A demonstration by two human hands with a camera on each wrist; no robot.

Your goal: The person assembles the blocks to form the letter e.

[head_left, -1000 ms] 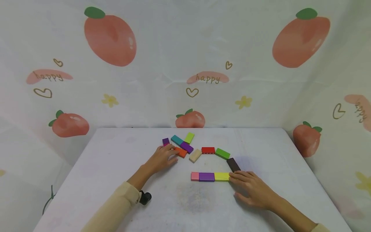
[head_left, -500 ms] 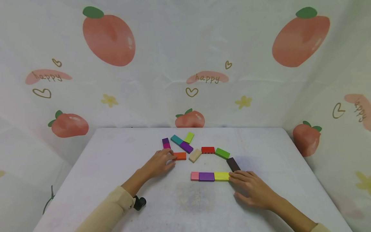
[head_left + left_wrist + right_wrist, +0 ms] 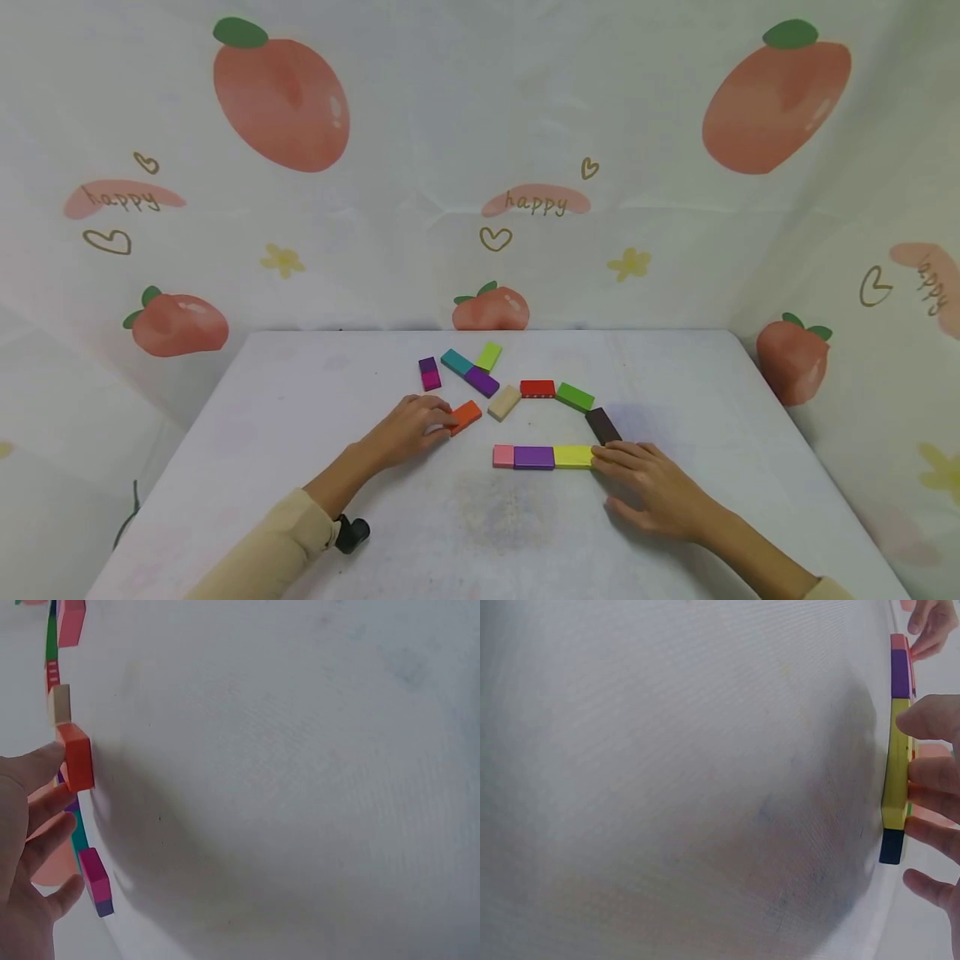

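Observation:
Between thumb and fingertips, my left hand point(image 3: 408, 429) pinches an orange block point(image 3: 467, 416), which lies slanted on the table, left of a tan block point(image 3: 505, 403). A red block point(image 3: 537, 389), a green block point(image 3: 575, 397) and a dark block point(image 3: 603, 425) continue from the tan one in an arc. Below the arc runs a straight row: a pink block point(image 3: 503, 456), a purple block point(image 3: 534, 457) and yellow point(image 3: 573, 457). My right hand point(image 3: 652, 492) rests at the yellow end with relaxed fingers. In the right wrist view, black point(image 3: 892, 846) shows beyond the yellow.
Behind the left hand, a magenta block point(image 3: 431, 380) touches a small dark purple one point(image 3: 427, 365). A teal block point(image 3: 457, 362), a second purple block point(image 3: 482, 382) and a lime block point(image 3: 489, 357) lie together near the back. A printed cloth point(image 3: 405, 167) hangs behind the white table point(image 3: 300, 433).
My left hand has drawn the orange block toward the front, away from the magenta and purple blocks, turning it so its right end points backward. The right hand stays put.

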